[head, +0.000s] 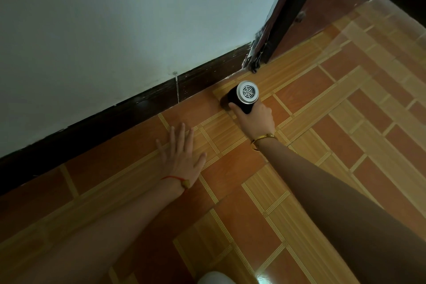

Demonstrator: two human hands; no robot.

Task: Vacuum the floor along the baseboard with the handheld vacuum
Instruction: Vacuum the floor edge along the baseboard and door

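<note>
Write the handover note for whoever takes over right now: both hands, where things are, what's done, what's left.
Right hand grips the handheld vacuum, vent end up, nose down on the floor close beside the baseboard, near the door frame.
Left hand lies flat on the floor, fingers spread, holding nothing.
Done: the vacuum is at the strip; how much is already covered cannot be told.
Left: probably run the nose along the baseboard for the rest of the wall.
</note>
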